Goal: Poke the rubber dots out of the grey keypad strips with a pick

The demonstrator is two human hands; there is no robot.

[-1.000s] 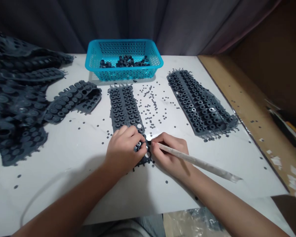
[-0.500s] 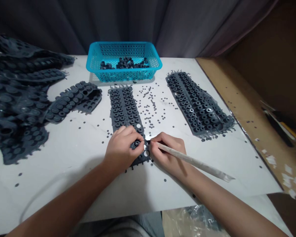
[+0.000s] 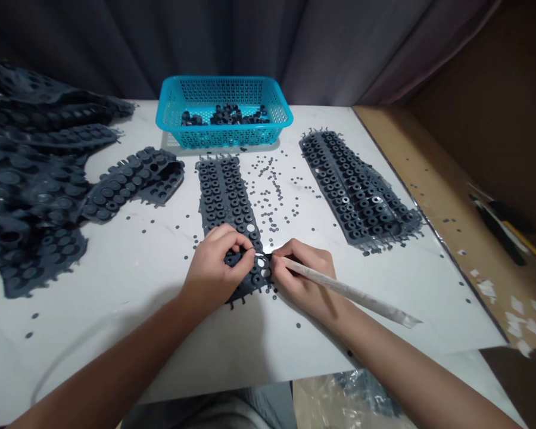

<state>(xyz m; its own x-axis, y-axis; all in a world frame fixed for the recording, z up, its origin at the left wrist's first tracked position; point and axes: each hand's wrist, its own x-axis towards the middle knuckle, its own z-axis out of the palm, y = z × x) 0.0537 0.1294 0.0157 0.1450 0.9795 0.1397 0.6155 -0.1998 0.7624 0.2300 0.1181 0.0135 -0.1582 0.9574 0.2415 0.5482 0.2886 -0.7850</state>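
Note:
A strip of dark rubber sheet [image 3: 226, 190] with rows of moulded ring-shaped parts lies in front of me. Several round holes show white near its right edge. My left hand [image 3: 218, 259] rests over the strip's near part, thumb and forefinger pinched together; whatever is between the fingertips is too small to make out. My right hand [image 3: 304, 268] is closed like a pen grip around a slim tool [image 3: 352, 292] with a long, pale, wrapped handle. The tool's dark tip points at the strip's right edge, close to the left fingertips.
A blue basket [image 3: 226, 137] with loose dark rubber parts stands behind the strip. Another moulded sheet [image 3: 357, 190] lies to the right, and a heap of sheets [image 3: 36, 179] fills the left. Small dark discs [image 3: 274, 185] are scattered around. Pale scraps [image 3: 516, 322] lie beyond the table's right edge.
My left hand has moved slightly left, its pinched fingertips drawing away from the tool's tip. My right hand and the tool stay almost where they were.

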